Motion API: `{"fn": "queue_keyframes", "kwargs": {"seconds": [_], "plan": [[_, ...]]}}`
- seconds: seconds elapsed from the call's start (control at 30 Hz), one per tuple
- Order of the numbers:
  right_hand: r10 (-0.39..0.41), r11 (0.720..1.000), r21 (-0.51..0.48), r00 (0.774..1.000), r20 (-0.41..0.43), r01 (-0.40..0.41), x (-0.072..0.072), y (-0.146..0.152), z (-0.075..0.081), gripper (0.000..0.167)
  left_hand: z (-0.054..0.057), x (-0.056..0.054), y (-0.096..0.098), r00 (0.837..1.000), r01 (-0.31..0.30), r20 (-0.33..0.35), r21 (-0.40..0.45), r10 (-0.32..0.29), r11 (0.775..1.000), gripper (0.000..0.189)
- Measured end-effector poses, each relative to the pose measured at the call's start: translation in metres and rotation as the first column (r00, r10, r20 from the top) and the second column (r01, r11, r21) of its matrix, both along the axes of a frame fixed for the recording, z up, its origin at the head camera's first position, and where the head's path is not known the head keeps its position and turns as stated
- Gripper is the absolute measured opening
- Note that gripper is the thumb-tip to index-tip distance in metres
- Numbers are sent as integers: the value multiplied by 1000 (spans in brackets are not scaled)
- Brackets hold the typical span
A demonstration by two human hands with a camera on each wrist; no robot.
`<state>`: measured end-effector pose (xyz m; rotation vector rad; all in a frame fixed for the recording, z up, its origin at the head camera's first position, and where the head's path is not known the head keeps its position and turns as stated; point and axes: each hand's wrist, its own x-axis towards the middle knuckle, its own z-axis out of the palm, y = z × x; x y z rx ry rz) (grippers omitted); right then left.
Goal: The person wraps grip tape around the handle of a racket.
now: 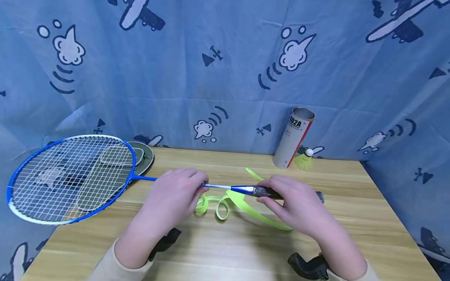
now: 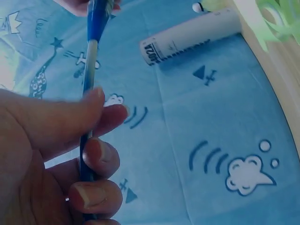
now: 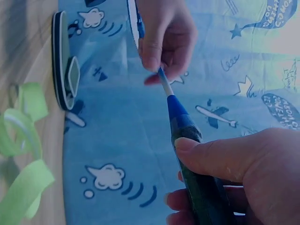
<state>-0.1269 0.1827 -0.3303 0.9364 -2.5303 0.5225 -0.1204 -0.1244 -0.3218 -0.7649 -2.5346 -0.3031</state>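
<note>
A blue and white badminton racket [image 1: 131, 177] is held sideways above the table, its strung head to the left. My left hand [image 1: 177, 191] grips the thin shaft, and the left wrist view shows the fingers [image 2: 101, 157] curled round it. Around the dark handle [image 3: 201, 187] curl the thumb and fingers of my right hand [image 1: 295, 203]. Beneath the shaft, a curly strip of yellow-green grip tape [image 1: 242, 203] lies loosely on the wood; part of it is hidden behind the racket and right hand.
A white shuttlecock tube [image 1: 293, 136] stands at the back right, with a yellow shuttlecock [image 1: 304, 159] beside it. Behind the racket head lies a dark green racket cover [image 1: 145, 158]. A blue patterned curtain [image 1: 239, 78] hangs behind the wooden table [image 1: 351, 203].
</note>
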Motion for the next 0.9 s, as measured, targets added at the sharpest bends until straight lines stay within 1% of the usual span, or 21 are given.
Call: {"fn": "queue_keyframes", "kwargs": {"seconds": [0.1, 0.2, 0.3, 0.4, 0.53, 0.73, 0.83, 0.87, 0.9], "plan": [[8, 1000, -3, 1000, -6, -8, -1, -6, 3, 26, 3, 1, 8, 1000, 24, -17, 8, -24, 1000, 10], [38, 999, -13, 999, -31, -38, -1, -14, 5, 28, 4, 2, 17, 998, 54, -34, 0, -54, 999, 15], [74, 997, -22, 995, -65, -75, -2, -21, 7, 30, 5, 3, 28, 995, 100, -30, 3, -100, 995, 18], [86, 996, -31, 994, -73, -88, -1, -27, 7, 31, 5, 4, 37, 990, 136, -27, 16, -136, 991, 20], [86, 996, -33, 994, -64, -88, 0, -39, 7, 31, 4, 4, 38, 991, 127, -35, 33, -126, 991, 22], [83, 996, -25, 993, -79, -86, -5, -56, 6, 30, 1, 0, 33, 996, 74, -57, 44, -71, 996, 26], [109, 989, -84, 988, -113, -118, -7, -62, 3, 31, 0, -5, 29, 997, 56, -55, 37, -54, 998, 25], [126, 983, -121, 984, -129, -141, -7, -64, 2, 29, 0, -7, 27, 997, 53, -52, 35, -51, 998, 24], [155, 969, -167, 975, -162, -182, -6, -66, 2, 27, 0, -10, 26, 998, 48, -48, 33, -46, 998, 23]]}}
